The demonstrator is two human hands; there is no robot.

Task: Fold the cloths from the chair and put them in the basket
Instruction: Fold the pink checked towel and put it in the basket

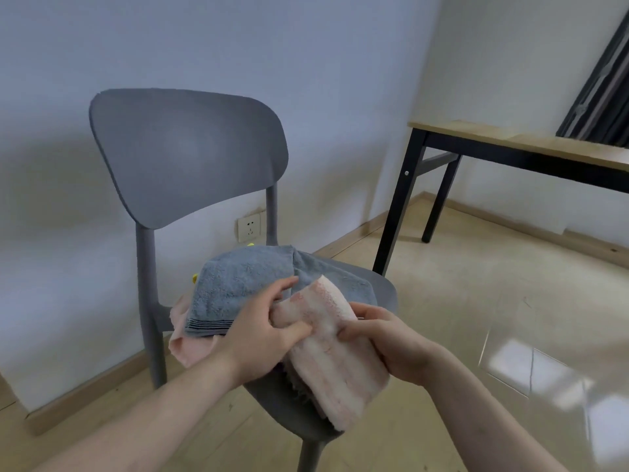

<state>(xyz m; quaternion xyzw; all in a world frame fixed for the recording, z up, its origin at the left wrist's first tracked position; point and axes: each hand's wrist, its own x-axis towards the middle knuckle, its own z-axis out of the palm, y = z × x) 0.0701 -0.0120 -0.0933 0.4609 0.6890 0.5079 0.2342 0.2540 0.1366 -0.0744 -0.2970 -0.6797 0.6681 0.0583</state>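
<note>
I have both forearms reaching forward, my left hand (263,335) and right hand (391,345) close together, fingers curled, pinching the same folded pink cloth (335,356) between them.

A: Head view. Grey chair (183,155) at centre, seat carrying a blue-grey towel (245,287) over a pale pink cloth (187,349) that shows at the towel's 7 o'clock edge.

B: Hands?

A: Left hand (262,335) and right hand (391,342) both grip a folded pink cloth (333,352) above the seat front; left thumb pressed on top.

B: Surroundings?

A: Wood-topped table (531,144) at 2 o'clock, wall socket (249,227) behind the chair, dark curtain (602,83) at 1 o'clock.
</note>
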